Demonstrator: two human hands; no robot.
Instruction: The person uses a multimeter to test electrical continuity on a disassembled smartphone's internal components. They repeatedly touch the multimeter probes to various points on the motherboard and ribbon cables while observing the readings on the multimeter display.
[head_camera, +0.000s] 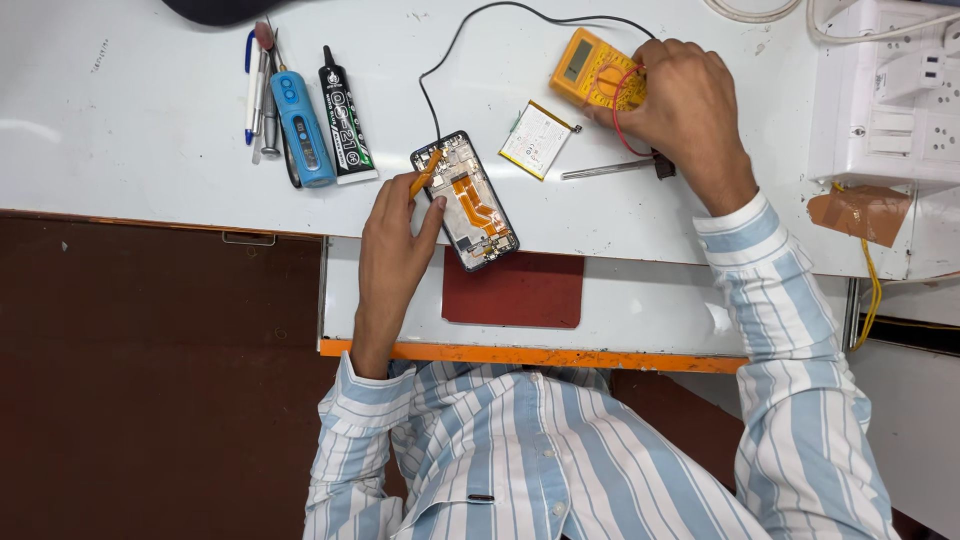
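A person in a blue-and-white striped shirt works at a white surface (140, 130), seen from above. Near the centre of the frame lies an opened phone (465, 200), its back removed, showing orange ribbon cables inside. The left hand (392, 245) rests at the phone's left edge, its grip pinched around a thin orange pry tool (424, 176) whose tip touches the phone's upper left corner. In the upper right of the frame, the right hand (685, 110) lies over a yellow multimeter (590, 70), fingers curled around its dial area; red and black leads run from it. A metal probe (615, 170) lies on the surface just below that hand. Between phone and multimeter sits a flat white battery (537, 139) with a yellow edge. In the upper left of the frame lie pens (258, 85), a blue tool (300, 125) and a black glue tube (345, 125). A dark red mat (515, 290) lies below the phone. A white power strip (890, 90) fills the right edge.
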